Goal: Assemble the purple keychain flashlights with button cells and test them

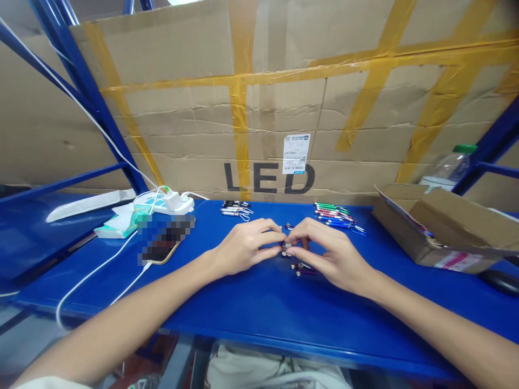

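My left hand and my right hand meet fingertip to fingertip over the blue tabletop. Between my right thumb and forefinger is a small round silver piece, like a button cell. My left fingertips are pinched beside it, and what they hold is too small to make out. Just below the fingers, another silver disc shows. A purple metal tube with small discs around it lies under my right hand, partly hidden. A dark blue piece lies behind the fingertips.
Slim coloured tubes with clips lie behind my right hand; black and silver ones lie further left. An open cardboard box stands right. At left are a charging phone, a power strip and a tissue pack. A large carton stands behind.
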`<action>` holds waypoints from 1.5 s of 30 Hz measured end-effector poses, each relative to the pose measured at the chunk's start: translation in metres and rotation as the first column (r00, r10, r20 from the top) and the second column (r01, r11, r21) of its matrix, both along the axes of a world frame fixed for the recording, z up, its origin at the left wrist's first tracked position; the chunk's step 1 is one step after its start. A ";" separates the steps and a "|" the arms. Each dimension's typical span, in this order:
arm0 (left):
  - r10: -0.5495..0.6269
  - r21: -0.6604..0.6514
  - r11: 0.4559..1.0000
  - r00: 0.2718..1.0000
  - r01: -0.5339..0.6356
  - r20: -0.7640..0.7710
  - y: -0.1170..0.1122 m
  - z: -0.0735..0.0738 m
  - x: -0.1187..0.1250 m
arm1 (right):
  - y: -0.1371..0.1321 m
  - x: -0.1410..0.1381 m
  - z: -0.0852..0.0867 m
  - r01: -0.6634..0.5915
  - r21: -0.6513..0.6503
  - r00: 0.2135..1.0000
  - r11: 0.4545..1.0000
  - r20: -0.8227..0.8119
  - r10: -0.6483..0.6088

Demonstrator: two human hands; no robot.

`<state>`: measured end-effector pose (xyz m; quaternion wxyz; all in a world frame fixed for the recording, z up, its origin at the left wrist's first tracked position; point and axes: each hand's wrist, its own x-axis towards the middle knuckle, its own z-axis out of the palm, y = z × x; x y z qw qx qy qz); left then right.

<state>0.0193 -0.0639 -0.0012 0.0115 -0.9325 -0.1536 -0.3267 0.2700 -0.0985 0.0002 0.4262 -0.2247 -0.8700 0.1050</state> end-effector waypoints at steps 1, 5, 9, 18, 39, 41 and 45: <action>0.003 0.000 1.000 1.000 -0.003 0.002 0.000 0.000 0.000 | 0.000 0.000 0.000 -0.001 -0.007 1.000 1.000 -0.004 0.001; 0.004 0.004 1.000 1.000 -0.004 0.012 0.000 0.000 0.000 | 0.000 0.000 0.001 -0.001 -0.022 1.000 1.000 -0.022 0.001; 0.012 -0.004 1.000 1.000 -0.012 0.007 -0.001 0.000 0.001 | 0.000 0.000 0.000 -0.006 -0.059 1.000 0.998 -0.016 0.005; 0.018 0.052 0.998 0.999 -0.019 0.032 -0.001 -0.001 0.002 | -0.002 -0.001 0.001 -0.026 -0.092 0.999 0.995 -0.028 0.023; 0.022 0.050 0.998 0.999 -0.023 0.027 -0.001 0.000 0.001 | 0.001 0.002 0.002 -0.015 -0.079 0.999 0.997 -0.032 0.012; 0.032 0.039 0.999 0.999 -0.032 0.014 -0.001 0.001 0.000 | 0.001 0.003 0.002 -0.014 -0.078 0.999 0.997 -0.036 0.011; 0.043 0.027 0.999 0.999 -0.043 -0.006 -0.001 0.001 -0.001 | 0.000 0.001 0.000 -0.031 -0.088 0.999 0.996 -0.022 0.029</action>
